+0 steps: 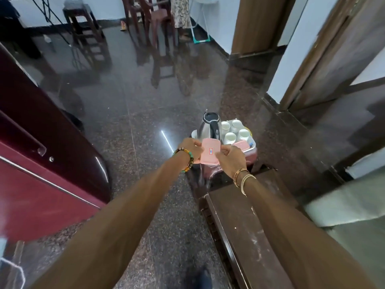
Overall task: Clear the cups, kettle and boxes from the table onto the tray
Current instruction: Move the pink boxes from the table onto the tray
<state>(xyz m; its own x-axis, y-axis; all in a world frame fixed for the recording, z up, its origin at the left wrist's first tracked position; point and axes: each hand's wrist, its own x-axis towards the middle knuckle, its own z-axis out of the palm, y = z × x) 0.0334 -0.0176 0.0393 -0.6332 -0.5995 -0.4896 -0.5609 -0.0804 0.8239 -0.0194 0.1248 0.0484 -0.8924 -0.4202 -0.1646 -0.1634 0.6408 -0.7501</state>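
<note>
The left hand [190,148] gripped one end of a pink box [209,152], the right hand [231,156] the other, at the near edge of the tray [194,133]. The steel kettle [210,127], four white cups [230,137] and a second pink box [241,145] sat aboard. Loading looked nearly done: next, seat this box flat, then let go.

A pale plastic tray [253,146] is loaded with a black-handled steel kettle [210,128], four white cups [230,137] and a pink lidded box [241,145] (partly hidden).
</note>
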